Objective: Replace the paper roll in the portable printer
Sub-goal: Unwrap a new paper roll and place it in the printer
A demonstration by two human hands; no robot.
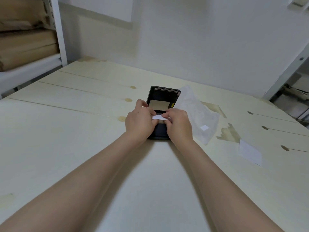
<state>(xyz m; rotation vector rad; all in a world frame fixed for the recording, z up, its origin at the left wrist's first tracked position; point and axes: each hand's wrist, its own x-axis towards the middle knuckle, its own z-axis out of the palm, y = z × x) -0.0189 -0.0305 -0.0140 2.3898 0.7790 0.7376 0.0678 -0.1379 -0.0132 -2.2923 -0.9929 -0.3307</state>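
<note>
A dark portable printer (160, 133) lies on the pale wooden table (66, 131) with its lid (163, 97) swung open and standing away from me. Both hands are over its paper bay. My left hand (139, 122) and my right hand (178, 123) pinch the two ends of a white strip of paper (158, 117) between thumb and fingers. The roll itself is hidden under my fingers. The lid's inside shows a tan label and a small yellow sticker.
A crumpled clear plastic wrapper (199, 118) with a small white label lies right of the printer. A white paper slip (250, 152) rests further right. Metal shelving with brown paper packages (28, 39) stands at the back left, another rack (294, 91) at the right.
</note>
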